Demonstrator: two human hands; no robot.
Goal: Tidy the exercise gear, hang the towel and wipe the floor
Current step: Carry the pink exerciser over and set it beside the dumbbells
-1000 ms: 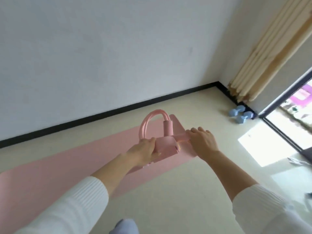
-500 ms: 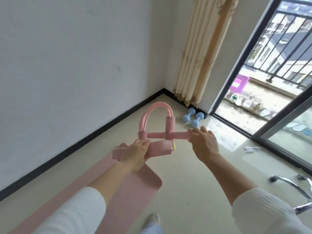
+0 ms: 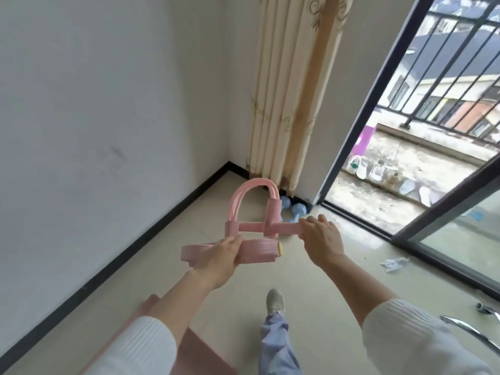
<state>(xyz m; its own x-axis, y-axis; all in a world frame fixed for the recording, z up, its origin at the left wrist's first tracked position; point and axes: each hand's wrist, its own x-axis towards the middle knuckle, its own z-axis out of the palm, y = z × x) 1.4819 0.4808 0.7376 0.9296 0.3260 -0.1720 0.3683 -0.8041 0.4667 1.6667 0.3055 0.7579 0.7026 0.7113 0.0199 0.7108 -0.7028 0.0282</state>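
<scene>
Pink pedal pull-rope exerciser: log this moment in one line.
item: pink tube-and-pedal exerciser, held up | left hand: grips pedal | right hand: grips handle bar | ahead: blue dumbbells beside beige curtain

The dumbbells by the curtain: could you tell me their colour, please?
The dumbbells are light blue, clearest in the head view.

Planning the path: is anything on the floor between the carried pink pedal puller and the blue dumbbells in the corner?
Nothing visible does. The floor from the pedal puller to the dumbbells looks bare; the crumpled paper lies off to the right.
</scene>
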